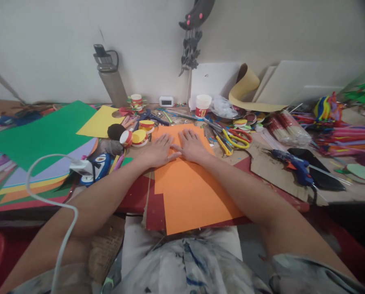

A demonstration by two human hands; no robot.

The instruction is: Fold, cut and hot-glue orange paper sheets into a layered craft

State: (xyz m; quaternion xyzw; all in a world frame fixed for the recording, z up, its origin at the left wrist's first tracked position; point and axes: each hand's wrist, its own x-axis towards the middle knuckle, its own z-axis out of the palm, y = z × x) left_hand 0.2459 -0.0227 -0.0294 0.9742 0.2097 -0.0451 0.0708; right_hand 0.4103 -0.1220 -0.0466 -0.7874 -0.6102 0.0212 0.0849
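Orange paper [197, 200] lies in front of me, at least two sheets overlapping, the near one jutting past the table's front edge. My left hand [160, 151] rests flat on its upper left part, fingers stretched out. Beside it, my right hand [193, 145] presses flat on the upper right part, fingers also extended. The two thumbs meet or nearly touch in the middle. Neither hand grips anything. Just left of the paper stand cut paper-cup pieces with yellow faces [139, 138]. On its right lie a yellow cutter [224, 146] and yellow-handled scissors [237, 139].
Green [47, 130] and yellow card [98, 122] cover the left side. A white cable [74, 220] hangs across my left forearm. A bottle [110, 77] and a paper cup [202, 106] stand at the back. A blue glue gun [301, 171] and black phone [319, 169] lie right.
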